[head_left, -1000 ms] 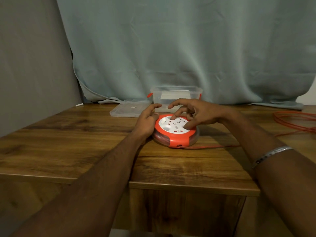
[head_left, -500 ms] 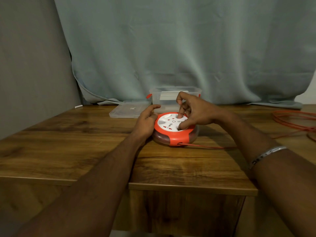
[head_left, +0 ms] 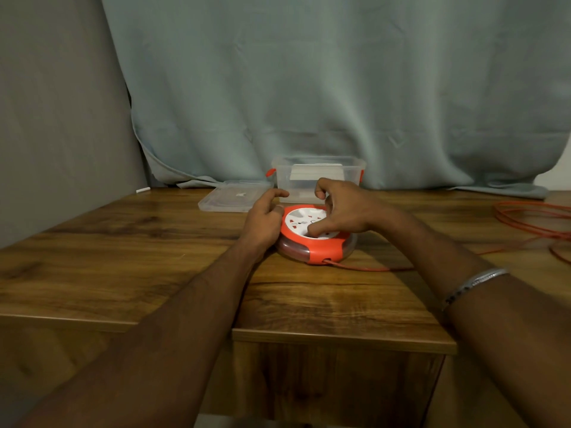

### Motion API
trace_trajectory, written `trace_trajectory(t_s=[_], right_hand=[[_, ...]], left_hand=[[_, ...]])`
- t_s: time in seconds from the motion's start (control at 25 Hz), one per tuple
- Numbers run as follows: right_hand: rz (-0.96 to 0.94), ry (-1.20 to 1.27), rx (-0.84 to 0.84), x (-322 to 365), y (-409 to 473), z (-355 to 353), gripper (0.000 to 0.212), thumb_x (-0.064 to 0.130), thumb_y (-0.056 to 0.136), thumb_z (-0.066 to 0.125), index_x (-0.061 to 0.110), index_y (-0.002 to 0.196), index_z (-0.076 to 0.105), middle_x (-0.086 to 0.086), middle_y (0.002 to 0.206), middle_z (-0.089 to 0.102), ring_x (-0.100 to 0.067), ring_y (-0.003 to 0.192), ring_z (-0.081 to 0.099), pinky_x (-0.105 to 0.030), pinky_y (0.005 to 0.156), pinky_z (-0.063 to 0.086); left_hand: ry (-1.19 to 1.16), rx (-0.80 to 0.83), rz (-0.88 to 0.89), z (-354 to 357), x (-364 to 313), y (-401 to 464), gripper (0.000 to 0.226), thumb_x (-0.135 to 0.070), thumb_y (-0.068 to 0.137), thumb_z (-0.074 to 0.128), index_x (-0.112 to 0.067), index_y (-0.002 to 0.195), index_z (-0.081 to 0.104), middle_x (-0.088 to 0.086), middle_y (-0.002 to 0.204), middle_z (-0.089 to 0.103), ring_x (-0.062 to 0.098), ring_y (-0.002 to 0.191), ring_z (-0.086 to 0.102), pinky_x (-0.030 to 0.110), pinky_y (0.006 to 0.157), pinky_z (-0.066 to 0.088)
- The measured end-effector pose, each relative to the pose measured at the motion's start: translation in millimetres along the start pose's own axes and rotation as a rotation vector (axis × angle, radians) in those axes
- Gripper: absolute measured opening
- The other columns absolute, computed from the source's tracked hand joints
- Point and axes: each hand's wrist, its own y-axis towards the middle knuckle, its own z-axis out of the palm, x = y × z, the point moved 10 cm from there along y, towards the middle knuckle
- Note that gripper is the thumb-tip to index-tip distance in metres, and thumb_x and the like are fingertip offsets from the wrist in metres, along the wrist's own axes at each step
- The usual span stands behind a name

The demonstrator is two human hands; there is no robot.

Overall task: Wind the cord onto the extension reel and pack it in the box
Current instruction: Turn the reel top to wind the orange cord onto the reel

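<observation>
Extension reel (head_left: 312,242): a round orange reel with a white socket face is laid flat on the wooden surface (head_left: 129,261), near its front edge, just in front of the box.
Cord (head_left: 525,225): an orange cord is led out of the reel's front edge and run to the right across the surface; loose loops are seen lying well apart from the reel at the far right.
Left hand (head_left: 264,219): it is rested against the left rim of the reel, fingers loosely curled along the rim, with the index finger stretched forward; a firm grip cannot be told.
Right hand (head_left: 343,208): it is arched over the white face, fingers bent; the thumb tip is pressed down on the face near its front, and the curled fingers are held at the far side. Nothing is seen pinched.
Box (head_left: 318,174): a clear plastic box with orange clips is stood open behind the reel, by the curtain (head_left: 340,88).
Lid (head_left: 231,199): a clear lid is laid flat just left of the box.
Bracelet (head_left: 472,284): a metal band is worn on the right wrist.
</observation>
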Motion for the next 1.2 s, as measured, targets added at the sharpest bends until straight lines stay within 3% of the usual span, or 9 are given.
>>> trace_trajectory(t_s=[0.16,0.28,0.4,0.56,0.68,0.76,0.84,1.0,1.2], right_hand=[[-0.009,-0.050,-0.065,4.2,5.8,4.9,0.045,0.061,0.066,0.081,0.025,0.067,0.053,0.011,0.056,0.057,-0.005,0.055,0.052,-0.028,0.052,0.034],[-0.059,-0.017,-0.059,10.4,5.9,5.8,0.043,0.052,0.074,0.079,0.020,0.056,0.056,0.014,0.044,0.055,-0.001,0.046,0.052,-0.029,0.049,0.036],[-0.142,0.189,0.000,12.0,2.2,-4.9,0.020,0.023,0.069,0.080,0.022,0.084,0.066,0.006,0.073,0.072,-0.005,0.055,0.052,-0.040,0.057,0.051],[-0.160,0.279,0.206,2.1,-3.4,1.2,0.061,0.006,0.064,0.080,0.017,0.121,0.062,0.003,0.111,0.077,-0.018,0.070,0.056,-0.032,0.059,0.045],[-0.125,0.263,0.274,-10.8,-0.7,6.0,0.069,-0.001,0.076,0.083,0.021,0.135,0.054,0.005,0.119,0.076,-0.024,0.107,0.068,-0.024,0.068,0.051],[-0.123,0.280,0.289,-15.0,0.6,6.7,0.068,-0.001,0.078,0.083,0.023,0.135,0.054,0.007,0.118,0.077,-0.023,0.111,0.069,-0.017,0.066,0.050],[-0.120,0.297,0.288,-14.6,-1.2,5.2,0.067,0.004,0.077,0.086,0.026,0.130,0.054,0.005,0.116,0.078,-0.026,0.091,0.068,-0.025,0.063,0.050],[-0.123,0.326,0.238,-10.0,-4.4,2.0,0.068,0.022,0.061,0.095,0.031,0.111,0.049,-0.003,0.108,0.078,-0.002,0.059,0.051,-0.032,0.059,0.046],[-0.130,0.312,0.161,-4.0,-4.8,-1.0,0.070,0.035,0.049,0.094,0.028,0.098,0.045,-0.009,0.095,0.077,-0.003,0.056,0.050,-0.029,0.055,0.046]], left_hand=[[-0.015,0.016,-0.006,0.6,1.2,0.9,0.032,-0.010,0.103,0.041,-0.026,0.124,0.059,0.015,0.099,0.071,0.026,0.079,0.069,0.042,0.066,0.058],[-0.034,0.004,-0.001,-0.9,1.8,0.8,0.032,-0.008,0.100,0.043,-0.025,0.120,0.061,0.021,0.097,0.071,0.028,0.074,0.065,0.040,0.063,0.054],[-0.048,0.013,-0.015,0.5,2.4,0.1,0.032,-0.008,0.100,0.043,-0.027,0.120,0.060,0.020,0.097,0.071,0.026,0.071,0.064,0.036,0.059,0.051],[-0.059,0.034,-0.024,1.9,1.8,-0.4,0.032,-0.010,0.102,0.043,-0.028,0.122,0.059,0.011,0.094,0.070,0.018,0.066,0.064,0.030,0.052,0.051],[-0.050,0.052,-0.023,3.0,1.0,-1.8,0.032,-0.010,0.102,0.043,-0.029,0.123,0.058,0.009,0.094,0.070,0.015,0.065,0.064,0.025,0.048,0.051],[-0.047,0.060,-0.024,2.7,0.4,-2.3,0.032,-0.011,0.103,0.043,-0.029,0.125,0.057,0.008,0.094,0.070,0.013,0.064,0.064,0.023,0.046,0.051],[-0.037,0.057,-0.025,2.7,0.0,-2.3,0.031,-0.013,0.104,0.043,-0.029,0.126,0.057,0.005,0.094,0.069,0.008,0.060,0.064,0.021,0.045,0.050],[-0.038,0.055,-0.039,2.6,0.3,-2.1,0.028,-0.015,0.105,0.042,-0.030,0.123,0.058,0.005,0.098,0.069,0.008,0.062,0.066,0.023,0.044,0.051],[-0.033,0.049,-0.047,2.7,0.8,-2.2,0.026,-0.016,0.105,0.042,-0.029,0.121,0.058,0.006,0.101,0.070,0.018,0.074,0.069,0.028,0.051,0.053]])
